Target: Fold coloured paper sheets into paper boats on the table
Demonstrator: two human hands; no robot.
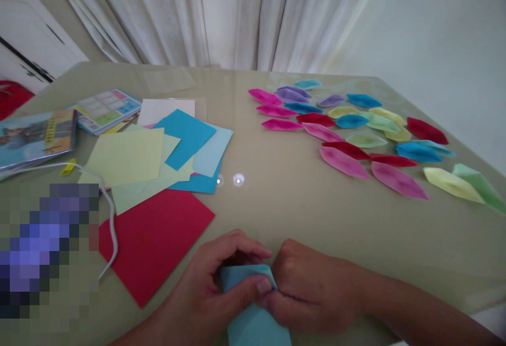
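Observation:
A light blue sheet of folded paper (256, 325) is at the bottom centre, between my two hands. My left hand (221, 277) grips it, thumb on top and fingers curled behind its upper edge. Closed against the paper's right corner is my right hand (312, 288), its fingertips meeting my left thumb. The exact fold under the fingers is hidden. To the left lies a red paper sheet (158, 240), close to my left wrist. Above it a pile of loose sheets includes a pale yellow one (126, 156) and a blue one (185, 137).
Several folded paper boats (343, 161) in many colours spread over the right of the table (253, 214). Booklets (35, 137) lie at the left, with a white cable (113, 230) crossing near the red sheet. A pixelated patch hides the lower left. Curtains (158, 13) hang behind.

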